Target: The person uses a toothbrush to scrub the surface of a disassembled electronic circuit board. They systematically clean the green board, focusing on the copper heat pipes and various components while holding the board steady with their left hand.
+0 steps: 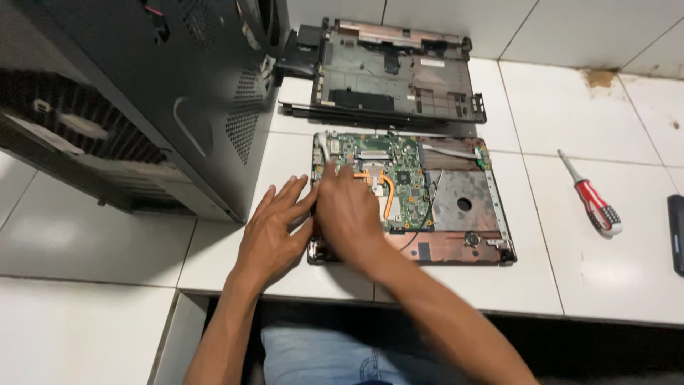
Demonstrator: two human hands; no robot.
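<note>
An opened laptop base (456, 246) lies on the white tiled counter, its green motherboard (385, 160) with a copper heat pipe exposed. My left hand (274, 232) lies flat, fingers spread, against the base's left edge. My right hand (349, 214) rests on the left part of the motherboard, fingers bent down onto the board, covering what is under it. I cannot tell whether it grips anything.
A second black laptop shell (399, 71) lies behind the base. A dark desktop computer case (142, 100) stands at the left. A red-and-white screwdriver (591, 196) lies to the right, and a black object (677, 232) at the right edge. The counter edge runs near me.
</note>
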